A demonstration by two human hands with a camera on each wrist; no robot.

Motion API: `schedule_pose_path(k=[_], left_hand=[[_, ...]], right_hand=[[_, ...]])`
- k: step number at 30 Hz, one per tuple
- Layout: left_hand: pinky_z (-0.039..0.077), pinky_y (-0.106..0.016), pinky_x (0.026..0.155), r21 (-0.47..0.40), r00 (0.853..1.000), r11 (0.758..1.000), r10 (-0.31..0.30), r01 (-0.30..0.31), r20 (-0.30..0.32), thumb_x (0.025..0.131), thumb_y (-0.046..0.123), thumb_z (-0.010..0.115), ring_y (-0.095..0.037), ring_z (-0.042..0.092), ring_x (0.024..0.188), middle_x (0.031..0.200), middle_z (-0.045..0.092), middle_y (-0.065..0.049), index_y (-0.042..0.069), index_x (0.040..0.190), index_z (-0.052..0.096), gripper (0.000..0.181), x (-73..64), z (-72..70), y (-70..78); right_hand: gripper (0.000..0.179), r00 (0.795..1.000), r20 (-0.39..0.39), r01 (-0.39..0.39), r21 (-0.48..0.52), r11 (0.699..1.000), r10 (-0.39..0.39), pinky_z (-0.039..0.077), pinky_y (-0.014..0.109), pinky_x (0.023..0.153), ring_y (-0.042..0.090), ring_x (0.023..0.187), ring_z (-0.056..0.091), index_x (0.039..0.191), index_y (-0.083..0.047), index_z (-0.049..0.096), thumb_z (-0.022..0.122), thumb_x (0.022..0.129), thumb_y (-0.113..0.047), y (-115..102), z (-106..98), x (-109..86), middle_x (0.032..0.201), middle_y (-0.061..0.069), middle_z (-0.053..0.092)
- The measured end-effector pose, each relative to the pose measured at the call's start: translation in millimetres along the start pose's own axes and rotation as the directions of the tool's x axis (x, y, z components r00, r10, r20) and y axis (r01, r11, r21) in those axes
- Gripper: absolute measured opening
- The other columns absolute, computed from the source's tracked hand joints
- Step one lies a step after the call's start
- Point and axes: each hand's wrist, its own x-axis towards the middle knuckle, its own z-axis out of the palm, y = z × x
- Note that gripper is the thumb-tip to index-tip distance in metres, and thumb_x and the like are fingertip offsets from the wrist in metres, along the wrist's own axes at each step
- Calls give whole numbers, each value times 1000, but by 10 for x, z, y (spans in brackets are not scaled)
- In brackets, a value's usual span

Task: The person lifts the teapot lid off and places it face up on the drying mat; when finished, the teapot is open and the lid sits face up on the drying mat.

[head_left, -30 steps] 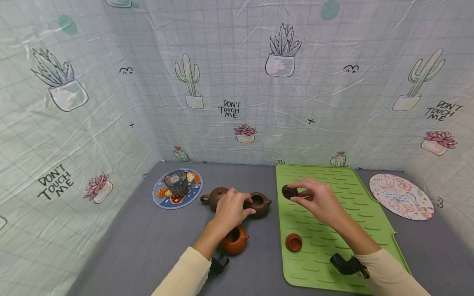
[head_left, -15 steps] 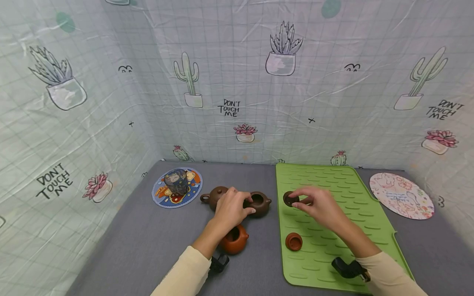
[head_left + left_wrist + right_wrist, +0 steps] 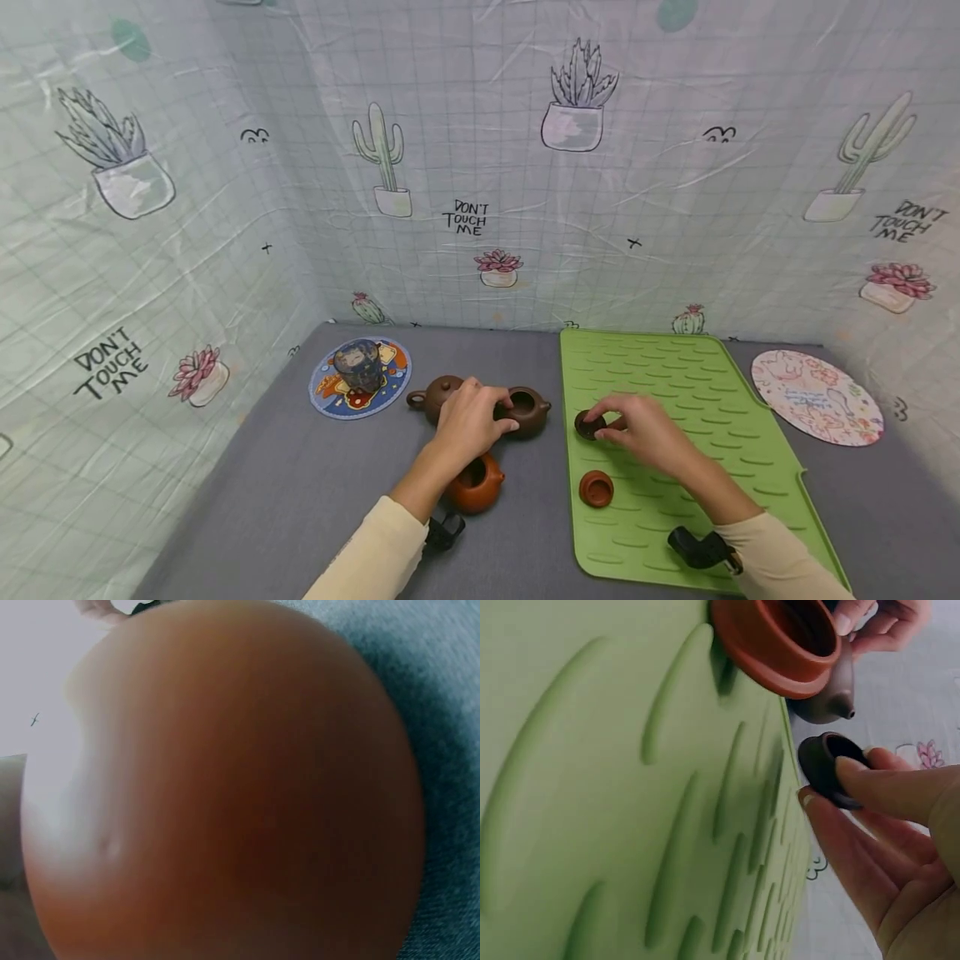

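Note:
My right hand (image 3: 643, 429) pinches a dark brown teapot lid (image 3: 820, 766) by thumb and fingers, hollow side up, low over the green drying mat (image 3: 675, 533); contact with the mat cannot be made out. Near it an orange-brown lid (image 3: 597, 489) lies upturned on the mat. My left hand (image 3: 468, 421) holds the left side of a dark brown lidless teapot (image 3: 529, 414), hiding its handle. Behind that hand, a second brown teapot (image 3: 435, 400) has its lid on. An orange lidless teapot (image 3: 478, 493) sits below my left wrist and fills most of the left wrist view.
A dark patterned glass (image 3: 358, 367) stands on a round blue placemat (image 3: 330, 408) at the back left. An oval floral placemat (image 3: 817, 396) lies right of the green mat. A printed cloth wall (image 3: 420, 267) closes off the table's (image 3: 300, 500) far side.
My right hand has brought the dark lid down and slightly toward me over the mat, turning its hollow side up. My left hand stays at the open brown teapot.

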Motion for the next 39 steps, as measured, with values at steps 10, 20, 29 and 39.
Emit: schedule_pose_path(k=[10,20,29,39], left_hand=[[41,-25,57,1,1000,1000,1,-1,7,82,35,86,-15,54,78,92,67,-2,26,98,79,20,20,-20,19],[43,-27,59,1,1000,1000,1,-1,11,82,36,86,-16,56,82,93,67,-2,25,98,79,20,23,-3,25],[43,-26,58,0,1000,1000,16,-16,12,82,35,86,-15,54,79,93,69,-4,24,98,79,21,0,-8,42],[42,-26,56,-10,1000,1000,-23,23,11,81,35,87,-15,55,79,93,68,-3,26,98,79,21,5,-7,37]], right_hand=[[20,1000,26,-7,-63,998,9,62,31,72,21,84,77,100,-13,75,79,84,-1,47,48,-5,106,9,78],[20,999,29,-15,-78,997,18,60,25,70,18,83,76,93,-13,74,81,81,1,23,86,8,100,5,78],[21,1000,-13,-22,-111,994,21,57,25,66,17,81,74,90,-15,72,84,78,-1,-21,111,-48,95,2,77],[24,998,-34,-52,-174,983,47,52,26,63,12,77,68,86,-14,68,86,77,0,-95,144,-17,88,-1,74]])
